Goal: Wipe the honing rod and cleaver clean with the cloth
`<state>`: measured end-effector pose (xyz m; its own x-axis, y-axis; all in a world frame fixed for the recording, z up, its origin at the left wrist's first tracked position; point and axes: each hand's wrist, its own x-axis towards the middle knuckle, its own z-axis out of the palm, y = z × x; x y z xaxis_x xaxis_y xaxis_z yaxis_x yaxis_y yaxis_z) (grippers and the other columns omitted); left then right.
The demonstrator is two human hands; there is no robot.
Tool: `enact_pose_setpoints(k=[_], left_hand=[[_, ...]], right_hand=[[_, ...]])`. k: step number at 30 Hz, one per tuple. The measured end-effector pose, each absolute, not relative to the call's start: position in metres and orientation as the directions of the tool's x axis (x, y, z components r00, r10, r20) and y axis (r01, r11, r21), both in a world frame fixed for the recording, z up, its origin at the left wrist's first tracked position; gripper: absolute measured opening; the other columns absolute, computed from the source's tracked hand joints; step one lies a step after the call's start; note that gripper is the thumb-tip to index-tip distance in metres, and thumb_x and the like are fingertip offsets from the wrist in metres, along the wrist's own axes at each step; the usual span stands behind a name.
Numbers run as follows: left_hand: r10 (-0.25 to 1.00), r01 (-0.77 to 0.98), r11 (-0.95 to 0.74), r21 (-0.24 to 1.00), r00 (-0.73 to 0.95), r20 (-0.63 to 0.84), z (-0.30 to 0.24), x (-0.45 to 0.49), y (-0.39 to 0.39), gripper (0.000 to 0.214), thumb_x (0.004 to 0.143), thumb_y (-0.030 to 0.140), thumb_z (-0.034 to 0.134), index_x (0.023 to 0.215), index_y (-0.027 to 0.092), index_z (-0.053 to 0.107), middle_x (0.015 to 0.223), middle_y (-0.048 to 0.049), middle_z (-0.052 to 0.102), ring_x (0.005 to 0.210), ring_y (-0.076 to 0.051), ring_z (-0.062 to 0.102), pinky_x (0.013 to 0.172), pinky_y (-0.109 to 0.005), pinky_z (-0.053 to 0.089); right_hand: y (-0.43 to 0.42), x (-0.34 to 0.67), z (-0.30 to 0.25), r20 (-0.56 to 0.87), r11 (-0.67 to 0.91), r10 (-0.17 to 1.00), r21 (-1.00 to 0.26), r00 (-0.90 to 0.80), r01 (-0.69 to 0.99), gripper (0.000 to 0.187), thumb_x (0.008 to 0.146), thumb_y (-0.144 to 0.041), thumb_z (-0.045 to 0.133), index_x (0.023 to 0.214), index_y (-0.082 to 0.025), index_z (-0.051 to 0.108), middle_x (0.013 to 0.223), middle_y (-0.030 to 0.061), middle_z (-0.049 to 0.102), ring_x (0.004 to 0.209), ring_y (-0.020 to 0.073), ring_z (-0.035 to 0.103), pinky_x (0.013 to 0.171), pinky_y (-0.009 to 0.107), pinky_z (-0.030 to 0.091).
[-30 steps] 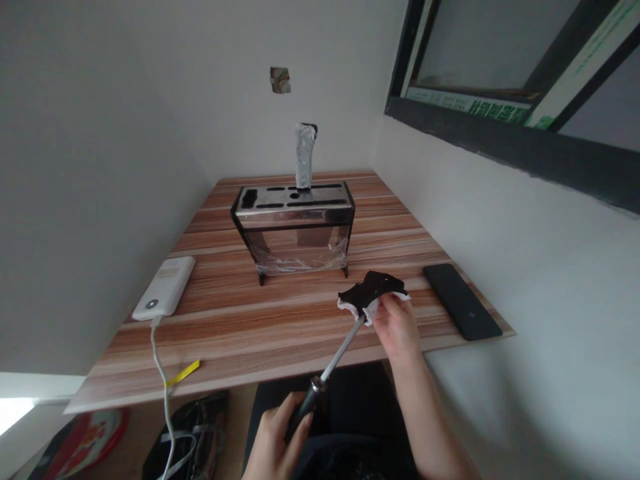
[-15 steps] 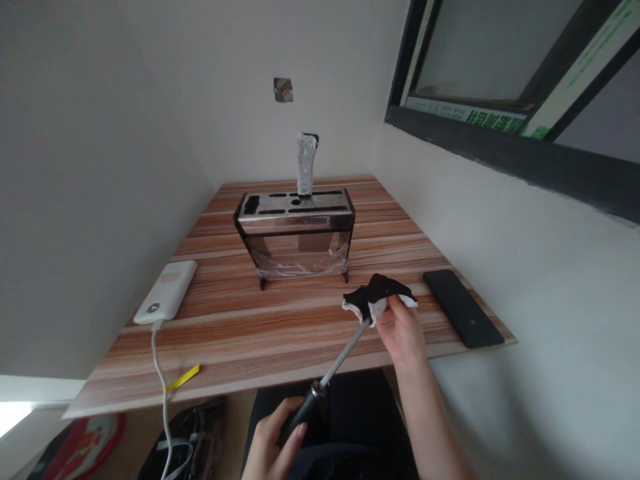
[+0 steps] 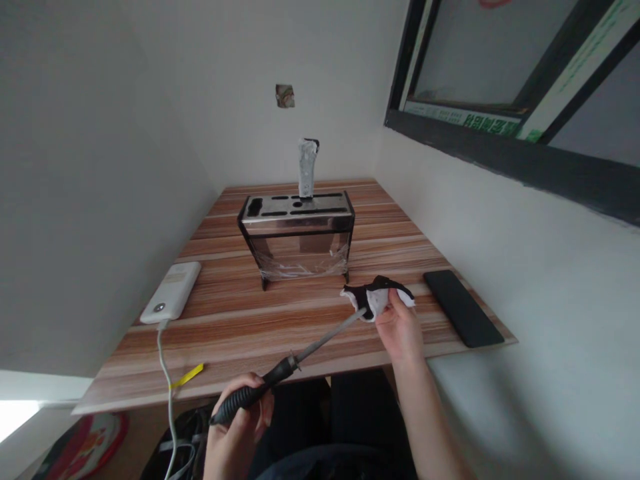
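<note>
My left hand [image 3: 243, 408] is closed around the black ridged handle of a honing steel [image 3: 327, 337], which slants up to the right over the front edge of the table. Between the thumb and fingers of my right hand [image 3: 400, 327] is a black and white cloth [image 3: 380, 298]. The steel's tip meets the cloth's near left side; whether the cloth wraps around it I cannot tell. Beyond the hands stands a knife block [image 3: 299, 223] with a slotted metal top and a clear wrapped front. One handle covered in whitish wrapping [image 3: 307, 168] sticks up from it.
A black phone [image 3: 463, 307] lies at the table's right edge. On the left rest a white power bank [image 3: 171, 293] with a cable [image 3: 167, 380] hanging over the front edge, and a yellow strip [image 3: 189, 375]. Walls bound the wood-grain table [image 3: 225, 347]; a window frame [image 3: 500, 147] is upper right.
My left hand has moved left and the handle has swung with it, so the steel lies at a flatter angle. The tip has shifted slightly up and left; my right hand stays nearly still.
</note>
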<state>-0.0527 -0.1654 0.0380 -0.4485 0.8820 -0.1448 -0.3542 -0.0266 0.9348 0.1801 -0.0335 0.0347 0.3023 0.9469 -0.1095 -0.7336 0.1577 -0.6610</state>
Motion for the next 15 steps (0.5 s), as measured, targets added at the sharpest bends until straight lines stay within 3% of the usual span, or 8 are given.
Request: enact_pose_setpoints(k=[6,10,15], left_hand=[[0.925,-0.423,-0.235,0.875,-0.373,0.068,0.047,-0.060,-0.145,0.031,0.068,0.045,0.076,0.072,0.019,0.061,0.054,0.0049,0.050,0.045,-0.007,0.045,0.047,-0.018,0.046],[0.899,-0.340,-0.269,0.901,-0.424,0.108,0.061,-0.060,-0.145,0.037,0.062,0.048,0.080,0.069,0.018,0.059,0.069,0.0018,0.060,0.049,-0.006,0.048,0.055,-0.020,0.052],[0.826,-0.276,-0.335,0.901,-0.547,0.140,0.074,-0.076,-0.143,0.045,0.048,0.054,0.084,0.062,0.020,0.058,0.067,0.0005,0.064,0.079,-0.020,0.066,0.073,-0.028,0.058]], right_hand=[[-0.037,0.176,0.030,-0.121,0.133,0.952,-0.664,0.281,-0.736,0.021,0.070,-0.037,0.078,0.085,-0.023,0.072,0.082,-0.0007,0.075,0.084,0.0178,0.070,0.092,0.040,0.051],[-0.035,0.179,0.023,-0.143,0.129,0.948,-0.643,0.283,-0.755,0.022,0.072,-0.038,0.076,0.088,-0.024,0.072,0.089,-0.0012,0.076,0.089,0.0172,0.069,0.095,0.039,0.049],[-0.033,0.188,0.020,-0.103,0.159,0.945,-0.682,0.309,-0.714,0.022,0.073,-0.043,0.074,0.086,-0.025,0.071,0.089,-0.0013,0.075,0.093,0.0179,0.068,0.093,0.038,0.050]])
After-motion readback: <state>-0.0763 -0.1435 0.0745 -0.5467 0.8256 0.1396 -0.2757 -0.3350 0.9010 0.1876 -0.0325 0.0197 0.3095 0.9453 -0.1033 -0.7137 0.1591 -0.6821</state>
